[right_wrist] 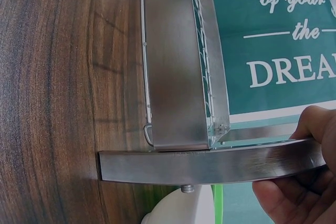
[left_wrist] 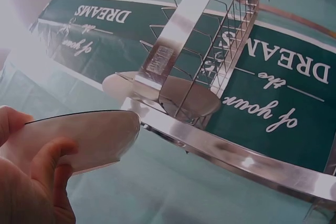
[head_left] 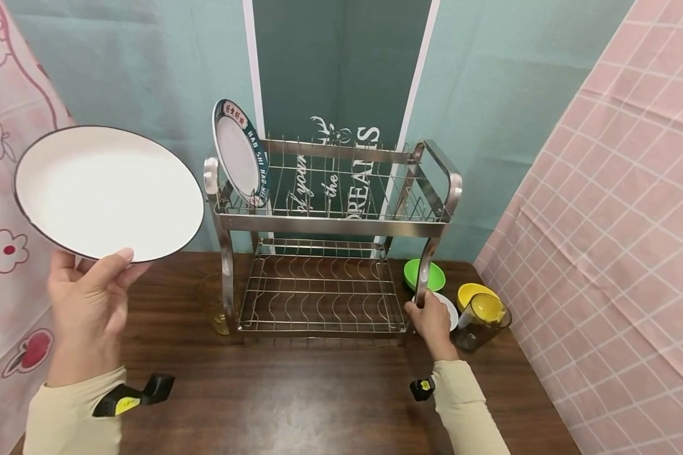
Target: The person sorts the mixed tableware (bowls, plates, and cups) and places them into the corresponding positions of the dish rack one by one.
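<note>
Nearest the head camera, the left hand [head_left: 91,297] pinched a round white dark-rimmed plate [head_left: 110,193] left of a two-tier silver metal rack [head_left: 330,225]; the right hand [head_left: 432,319] gripped its near right leg [head_left: 425,265]. The left wrist view showed the plate near the rack; the right, fingers [right_wrist: 275,198] around the leg.

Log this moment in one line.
left grip: holds round white dark-rimmed plate | right grip: holds silver metal rack, right front leg | rack top: tilted round white blue-rimmed plate
</note>
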The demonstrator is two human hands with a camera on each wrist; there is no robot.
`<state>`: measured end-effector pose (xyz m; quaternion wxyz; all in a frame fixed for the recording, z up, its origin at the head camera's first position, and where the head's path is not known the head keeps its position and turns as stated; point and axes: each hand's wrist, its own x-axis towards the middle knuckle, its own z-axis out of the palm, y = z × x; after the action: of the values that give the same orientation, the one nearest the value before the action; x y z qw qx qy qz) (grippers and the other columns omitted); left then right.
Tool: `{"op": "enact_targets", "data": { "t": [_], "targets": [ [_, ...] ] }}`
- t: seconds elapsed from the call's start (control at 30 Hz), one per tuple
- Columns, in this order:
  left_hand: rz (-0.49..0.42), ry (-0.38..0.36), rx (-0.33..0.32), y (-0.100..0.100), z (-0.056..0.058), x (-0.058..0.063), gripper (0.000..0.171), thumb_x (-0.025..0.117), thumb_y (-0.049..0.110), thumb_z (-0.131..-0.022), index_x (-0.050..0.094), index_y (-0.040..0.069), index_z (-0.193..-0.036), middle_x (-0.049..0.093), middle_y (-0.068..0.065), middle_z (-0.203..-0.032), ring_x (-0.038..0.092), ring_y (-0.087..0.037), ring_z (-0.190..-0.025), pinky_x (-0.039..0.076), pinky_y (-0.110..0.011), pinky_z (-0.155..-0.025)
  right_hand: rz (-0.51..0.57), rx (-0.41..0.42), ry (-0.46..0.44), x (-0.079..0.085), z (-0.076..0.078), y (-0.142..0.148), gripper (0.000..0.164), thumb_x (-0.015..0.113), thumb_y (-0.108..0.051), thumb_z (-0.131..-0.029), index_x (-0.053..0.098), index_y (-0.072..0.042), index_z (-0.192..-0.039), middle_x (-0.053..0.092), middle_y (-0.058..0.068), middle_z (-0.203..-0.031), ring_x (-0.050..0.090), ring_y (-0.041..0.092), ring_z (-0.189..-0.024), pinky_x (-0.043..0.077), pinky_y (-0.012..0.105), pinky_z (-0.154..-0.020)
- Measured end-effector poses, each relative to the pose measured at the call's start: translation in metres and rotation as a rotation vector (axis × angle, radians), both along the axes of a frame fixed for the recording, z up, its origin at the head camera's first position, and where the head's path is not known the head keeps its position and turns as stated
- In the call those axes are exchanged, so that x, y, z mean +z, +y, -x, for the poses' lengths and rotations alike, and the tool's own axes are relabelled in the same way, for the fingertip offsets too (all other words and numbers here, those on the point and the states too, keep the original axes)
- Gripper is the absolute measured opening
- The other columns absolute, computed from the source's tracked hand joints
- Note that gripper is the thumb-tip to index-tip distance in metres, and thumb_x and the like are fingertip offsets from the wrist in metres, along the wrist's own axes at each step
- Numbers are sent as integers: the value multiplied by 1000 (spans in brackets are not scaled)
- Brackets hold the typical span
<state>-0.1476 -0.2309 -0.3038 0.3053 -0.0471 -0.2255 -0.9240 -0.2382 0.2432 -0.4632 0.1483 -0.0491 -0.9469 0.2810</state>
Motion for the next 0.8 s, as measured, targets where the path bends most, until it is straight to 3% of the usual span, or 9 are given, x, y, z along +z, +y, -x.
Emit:
{"op": "enact_targets", "data": {
  "t": [0.3,0.8],
  "targets": [
    [68,12,71,7,-4,9,64,48,-41,-63,46,-7,-117,56,-23,-93,64,-32,-71,49,-46,-55,1,1,-7,0,0,0,17,64,-17,-79,50,-8,-76,52,5,-65,46,26,-57,35,37,-52],
    [76,170,19,12,-10,21,58,46,-40,-66,45,-10,-116,57,-28,-96,64,-38,-77,49,-50,-59,6,0,0,1,-1,-1,16,64,-17,-78,51,-8,-74,52,5,-64,46,26,-57,36,38,-52]
  ]
}}
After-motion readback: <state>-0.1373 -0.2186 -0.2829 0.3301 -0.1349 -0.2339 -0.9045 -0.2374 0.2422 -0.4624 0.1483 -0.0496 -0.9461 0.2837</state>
